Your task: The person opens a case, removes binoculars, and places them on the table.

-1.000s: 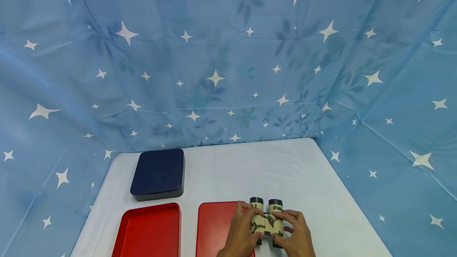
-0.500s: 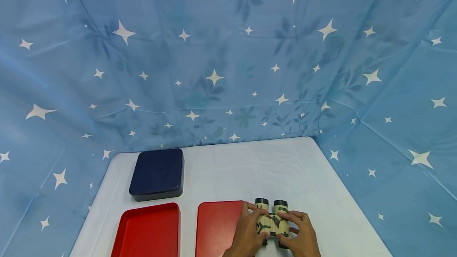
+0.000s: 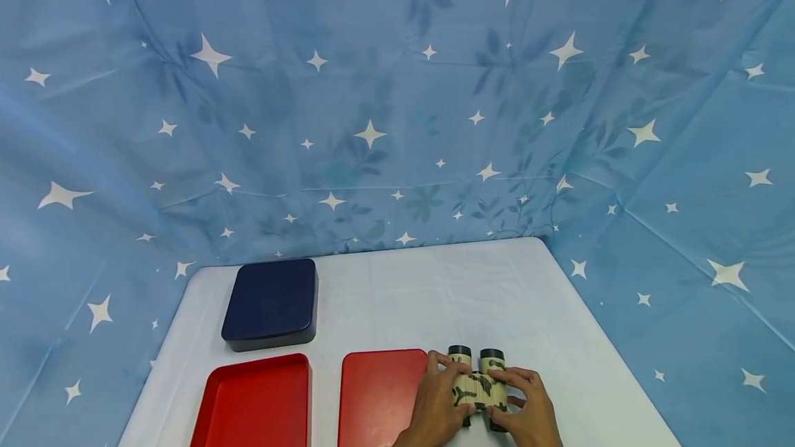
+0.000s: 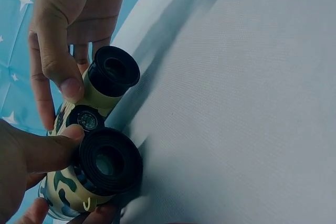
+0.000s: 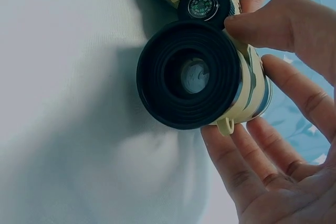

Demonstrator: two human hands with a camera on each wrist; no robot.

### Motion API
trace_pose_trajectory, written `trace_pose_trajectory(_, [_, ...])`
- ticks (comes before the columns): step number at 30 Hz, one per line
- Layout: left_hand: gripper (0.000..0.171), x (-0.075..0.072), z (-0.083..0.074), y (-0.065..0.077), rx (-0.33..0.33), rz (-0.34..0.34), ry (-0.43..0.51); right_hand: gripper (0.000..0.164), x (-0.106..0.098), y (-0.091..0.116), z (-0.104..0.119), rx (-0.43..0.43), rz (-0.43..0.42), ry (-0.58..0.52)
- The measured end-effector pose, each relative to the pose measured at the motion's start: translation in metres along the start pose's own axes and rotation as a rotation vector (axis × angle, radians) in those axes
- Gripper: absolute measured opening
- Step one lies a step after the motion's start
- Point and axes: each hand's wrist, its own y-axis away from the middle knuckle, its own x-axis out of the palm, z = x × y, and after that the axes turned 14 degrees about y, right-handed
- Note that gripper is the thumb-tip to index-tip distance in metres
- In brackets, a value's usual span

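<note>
A pair of camouflage-patterned binoculars point(image 3: 482, 386) with black ends is held between my two hands at the front of the table. My left hand point(image 3: 435, 399) grips the left barrel, its thumb near the small compass point(image 4: 87, 120) in the middle. On the opposite barrel, my right hand point(image 3: 528, 405) holds with thumb and fingers. The right wrist view shows a black eyepiece point(image 5: 186, 74), a strap loop point(image 5: 226, 126) and several fingers point(image 5: 231, 161) under the barrel. Whether the binoculars touch the tabletop I cannot tell.
A flat red rectangular lid point(image 3: 375, 392) lies left of my left hand, partly behind it. Farther left stands a shallow red tray point(image 3: 308, 399), with a dark blue box point(image 3: 270, 302) behind it. White cloth point(image 3: 422, 302) covers the table; starry blue curtains point(image 3: 373, 88) enclose it.
Both hands and the binoculars have shifted a little to the right, away from the red lid. The grip looks the same throughout.
</note>
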Motion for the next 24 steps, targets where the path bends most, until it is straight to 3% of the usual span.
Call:
trace_pose_trajectory(6, [0.057, 0.0012, -0.0004, -0.0012, -0.013, 0.004, -0.017, 0.058, 0.0014, -0.0023, -0.0033, 0.015, 0.01, -0.004])
trace_pose_trajectory(24, [0.057, 0.0064, -0.0042, -0.0044, 0.032, -0.002, -0.088, 0.06, 0.0028, -0.0049, -0.0079, 0.031, 0.017, -0.063])
